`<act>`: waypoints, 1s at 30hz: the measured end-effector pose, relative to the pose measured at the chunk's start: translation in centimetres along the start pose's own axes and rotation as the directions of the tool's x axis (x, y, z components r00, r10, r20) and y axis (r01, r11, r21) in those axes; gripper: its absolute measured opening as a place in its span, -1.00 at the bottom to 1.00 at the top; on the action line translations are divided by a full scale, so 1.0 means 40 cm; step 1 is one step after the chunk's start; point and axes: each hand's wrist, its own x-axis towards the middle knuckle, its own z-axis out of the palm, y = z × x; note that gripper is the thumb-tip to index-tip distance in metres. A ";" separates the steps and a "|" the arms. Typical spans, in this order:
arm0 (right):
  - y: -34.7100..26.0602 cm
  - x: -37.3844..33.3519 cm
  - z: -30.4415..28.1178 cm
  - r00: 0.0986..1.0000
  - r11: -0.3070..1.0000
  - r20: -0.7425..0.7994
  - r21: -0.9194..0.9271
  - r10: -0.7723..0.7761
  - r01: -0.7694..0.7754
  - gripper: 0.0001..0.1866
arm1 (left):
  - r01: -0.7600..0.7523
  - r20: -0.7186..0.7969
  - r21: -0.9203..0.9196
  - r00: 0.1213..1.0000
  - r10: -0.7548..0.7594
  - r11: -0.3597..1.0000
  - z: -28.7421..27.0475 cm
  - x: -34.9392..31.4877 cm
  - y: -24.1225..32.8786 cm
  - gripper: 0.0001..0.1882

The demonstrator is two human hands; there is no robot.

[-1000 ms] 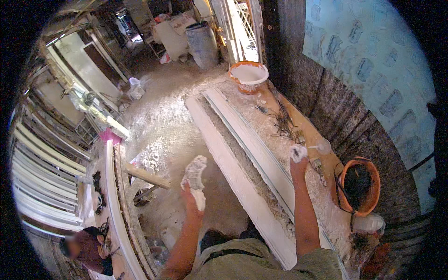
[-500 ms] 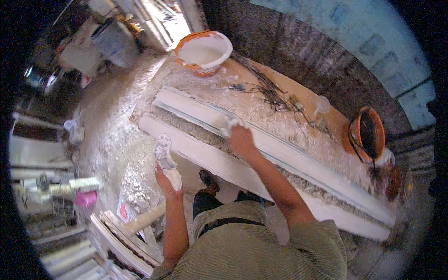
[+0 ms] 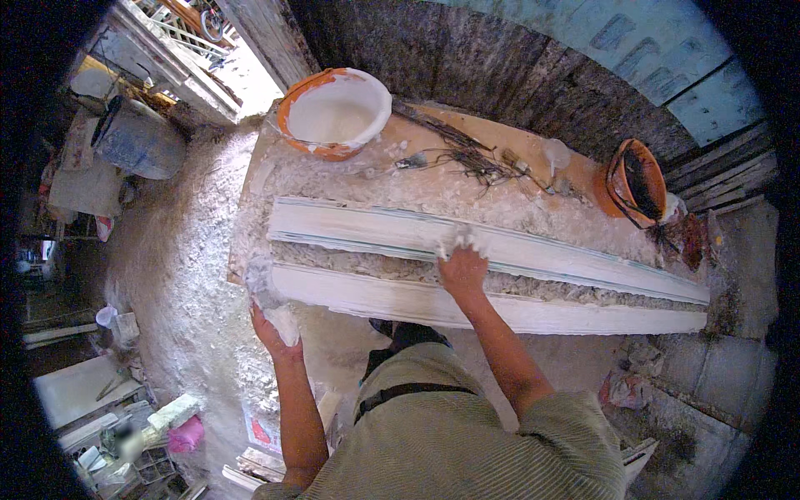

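Observation:
Two long white plaster mouldings lie side by side on the bench, the far moulding (image 3: 358, 223) with grooved edges and the near moulding (image 3: 375, 292) flatter. My right hand (image 3: 463, 265) rests on the far moulding, its fingers spread and coated in wet white plaster. Off the left end of the near moulding, my left hand (image 3: 273, 333) grips a long, limp-looking wad coated in plaster (image 3: 265, 282). What lies under that coating I cannot tell. Rough grey-white plaster fills the gap between the mouldings.
An orange basin (image 3: 333, 117) of white plaster stands at the bench's far left. Dark fibres or wires (image 3: 475, 162) lie along the back. At the far right is an orange bucket (image 3: 635, 183). A blue drum (image 3: 140, 140) stands on the floor to the left.
The view has swung, so the mouldings now lie more level across it. My right hand has slid rightward along the far moulding. My left hand still holds the plaster-coated wad.

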 end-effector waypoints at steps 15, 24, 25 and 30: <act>-0.309 0.018 0.022 0.917 0.959 0.341 0.258 -0.207 0.120 -0.17 | 0.081 0.123 0.090 0.988 -0.092 0.993 0.064 0.358 0.038 -0.57; -0.089 0.002 0.034 0.951 0.951 0.012 0.006 0.308 -0.308 -0.36 | 0.061 0.050 0.191 0.996 -0.072 0.980 -0.023 0.707 0.071 -0.57; -0.081 -0.005 0.031 0.948 0.948 -0.028 -0.011 0.316 -0.317 -0.37 | 0.048 0.066 0.199 0.996 -0.062 0.979 -0.048 0.731 0.068 -0.56; -0.156 0.011 -0.022 0.938 0.934 -0.038 0.117 0.344 -0.338 -0.36 | 0.102 -0.145 0.500 0.989 -0.032 0.860 -0.074 0.810 0.064 -0.54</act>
